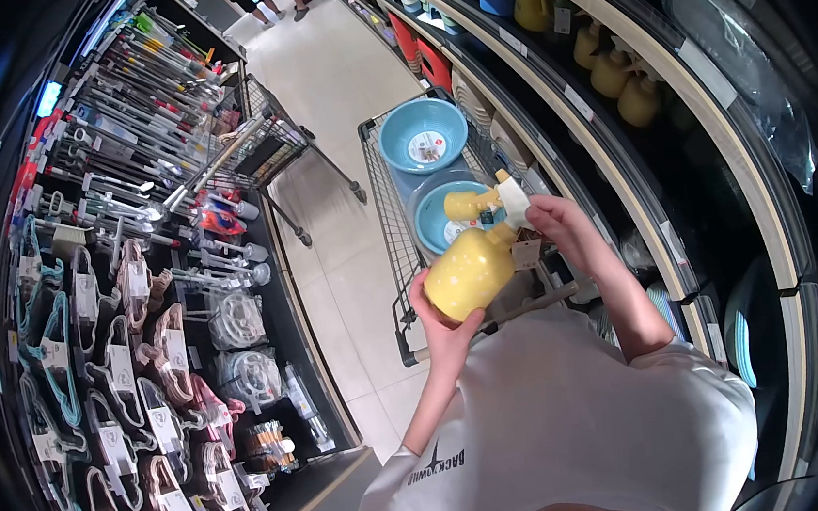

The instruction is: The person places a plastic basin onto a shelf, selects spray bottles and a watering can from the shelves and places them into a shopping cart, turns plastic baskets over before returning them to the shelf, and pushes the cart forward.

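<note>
A yellow spray bottle (470, 272) with pale speckles is tilted in front of me, over the near end of a shopping cart (407, 316). My left hand (446, 328) wraps round its lower body. At its white spray head (513, 200), the fingers of my right hand (565, 229) are pinched together. A small paper tag (527, 254) hangs by the bottle's neck. In the cart beyond lie two blue basins, a farther one (422, 118) and a nearer one (433, 228). A smaller yellow bottle (463, 205) shows over the nearer basin, partly covered by the spray head.
Shelves on the right hold several yellow bottles (640, 99) and watering cans (532, 3). Packs of hangers (119, 366) and long-handled tools cover the left rack. Another cart (263, 144) stands on the tiled aisle (344, 232). Two people's legs (278, 2) show at the far end.
</note>
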